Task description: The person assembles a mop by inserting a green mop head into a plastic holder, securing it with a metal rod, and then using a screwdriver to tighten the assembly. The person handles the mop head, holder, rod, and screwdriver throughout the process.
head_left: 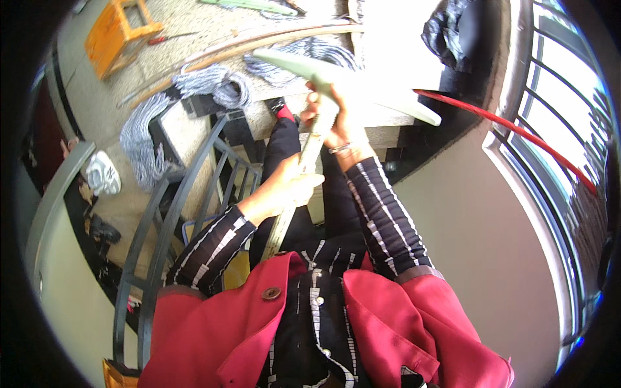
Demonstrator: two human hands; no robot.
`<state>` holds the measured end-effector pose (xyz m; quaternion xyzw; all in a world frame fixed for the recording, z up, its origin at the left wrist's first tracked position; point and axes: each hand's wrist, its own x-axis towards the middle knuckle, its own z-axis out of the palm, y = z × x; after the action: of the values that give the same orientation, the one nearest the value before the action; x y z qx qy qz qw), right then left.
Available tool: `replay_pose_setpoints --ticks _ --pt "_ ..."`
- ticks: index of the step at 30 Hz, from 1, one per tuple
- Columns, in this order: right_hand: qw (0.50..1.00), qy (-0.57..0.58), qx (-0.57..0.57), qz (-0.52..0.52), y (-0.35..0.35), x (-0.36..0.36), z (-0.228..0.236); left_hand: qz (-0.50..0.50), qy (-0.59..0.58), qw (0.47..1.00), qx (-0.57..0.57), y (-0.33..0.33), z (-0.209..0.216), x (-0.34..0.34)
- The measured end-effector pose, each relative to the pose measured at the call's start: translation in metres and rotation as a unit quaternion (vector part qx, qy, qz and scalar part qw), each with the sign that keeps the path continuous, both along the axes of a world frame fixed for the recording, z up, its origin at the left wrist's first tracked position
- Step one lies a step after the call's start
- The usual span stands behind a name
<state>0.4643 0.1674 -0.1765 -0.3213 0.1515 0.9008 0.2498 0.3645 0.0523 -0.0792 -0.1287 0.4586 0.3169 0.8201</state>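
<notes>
My left hand (284, 185) is closed around the middle of a pale, speckled pole (279, 231), which slants from my lap up and away from me. Farther up, my right hand (335, 119) wraps the pole's top end, where it meets a long, pale green mop-head bar (284, 63). The bar lies crosswise, tapering at its left end; its right part is washed out by bright light. My right fingers touch the joint between bar and pole, partly hiding it. Bundles of grey-blue mop yarn (229, 89) lie on the step just beyond my hands.
Dark metal railing (169, 223) rises close at my left. A red pole (498, 119) leans at the right by the barred window. Bamboo poles (226, 53), an orange wooden stool (113, 39), a red-handled screwdriver (158, 40) and a black plastic bag (446, 32) are farther off. A white shoe (102, 173) stands left.
</notes>
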Motion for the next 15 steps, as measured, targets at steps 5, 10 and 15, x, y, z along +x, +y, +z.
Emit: replay_pose_setpoints --ticks 5,10,15 --pt "0.995 -0.096 -0.004 0.013 -0.026 0.001 -0.016 -0.064 0.049 0.997 -0.019 -0.01 -0.017 -0.008" --pt "0.992 -0.127 0.008 0.017 -0.042 0.013 -0.023 -0.145 0.124 0.981 0.022 -0.015 -0.038 -0.005" --pt "0.997 -0.069 -0.011 -0.025 -0.037 0.031 -0.012 -0.173 0.161 0.968 0.084 -0.006 -0.04 -0.006"
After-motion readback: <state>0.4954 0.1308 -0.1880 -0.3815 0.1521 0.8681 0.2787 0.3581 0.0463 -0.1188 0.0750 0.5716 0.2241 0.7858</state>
